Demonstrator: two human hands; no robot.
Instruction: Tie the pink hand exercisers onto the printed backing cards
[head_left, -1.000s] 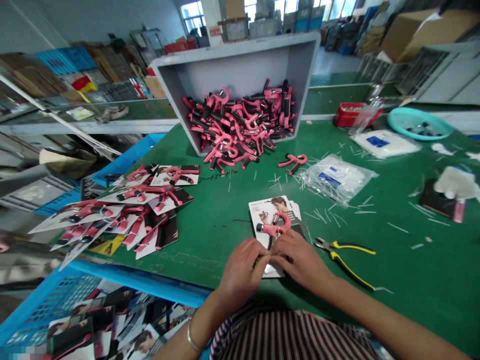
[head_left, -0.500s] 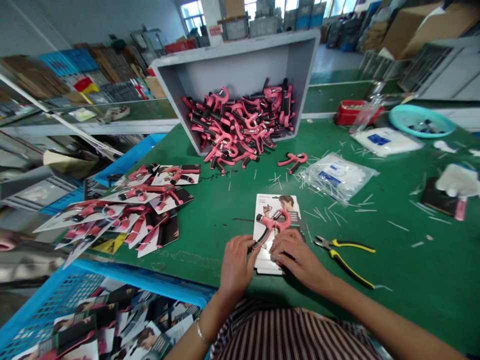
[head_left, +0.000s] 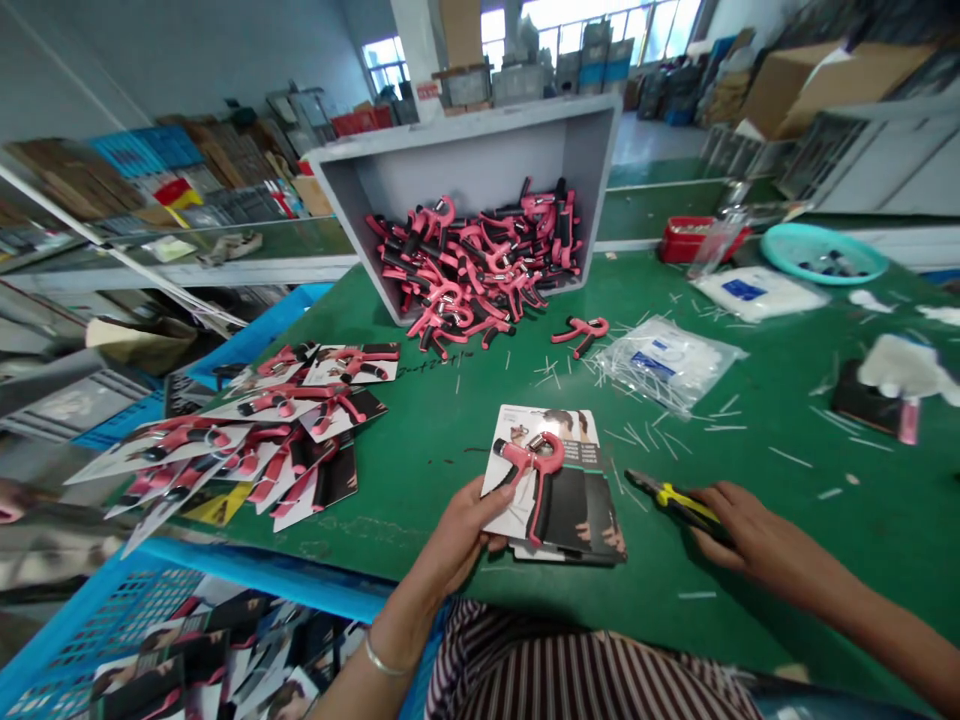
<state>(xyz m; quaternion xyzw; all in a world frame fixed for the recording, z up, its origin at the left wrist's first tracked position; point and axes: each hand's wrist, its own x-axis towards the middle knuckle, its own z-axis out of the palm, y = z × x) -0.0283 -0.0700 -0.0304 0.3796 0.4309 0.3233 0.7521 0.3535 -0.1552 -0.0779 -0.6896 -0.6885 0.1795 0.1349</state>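
My left hand (head_left: pixel 459 535) pinches the left edge of a printed backing card (head_left: pixel 504 512), thumb on top and fingers beneath. On that card lies a pink and black hand grip strengthener (head_left: pixel 553 462) with a metal spring. More printed cards (head_left: pixel 604 505) are stacked under it, their right sides showing. To the right, my right hand (head_left: pixel 739 530) is closed round the yellow and black handles of a pair of pliers (head_left: pixel 667 495). The pliers lie low over the table, jaws pointing left towards the cards.
A grey bin (head_left: pixel 465 140) tipped on its side holds many grip strengtheners. Carded ones (head_left: pixel 300 410) are piled at left, above a blue crate (head_left: pixel 97 610). One loose strengthener (head_left: pixel 581 335), a bag of white ties (head_left: pixel 667 365) and scattered ties lie on the green table (head_left: pixel 420 430).
My right hand has left the card and moved right onto the pliers, closing on the handles. My left hand now grips the card's edge, with the card slightly tilted.
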